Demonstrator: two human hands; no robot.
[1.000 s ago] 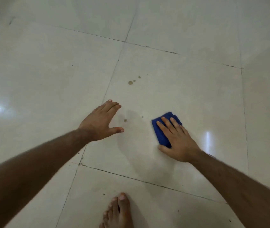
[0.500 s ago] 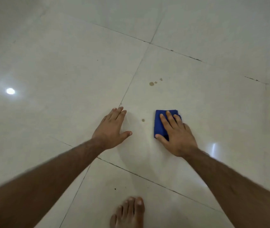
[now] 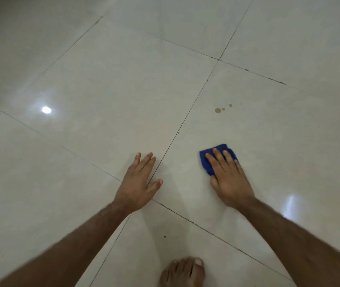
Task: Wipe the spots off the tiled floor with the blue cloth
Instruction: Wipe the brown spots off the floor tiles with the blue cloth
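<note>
- Right hand [image 3: 230, 179] flat on the blue cloth [image 3: 220, 156], fingers straight, pressing it to the tiled floor [image 3: 102, 90]; nothing gripped
- Left hand [image 3: 138, 183] spread flat on the floor across a tile seam, fingers straight, holding nothing; bare foot [image 3: 183, 271] at the bottom edge
- Brown spots [image 3: 220, 109] untouched on the same tile, well beyond the cloth; none visible just around the cloth
- Judged partway: far cluster left to wipe; cloth needing a push forward to reach it
</note>
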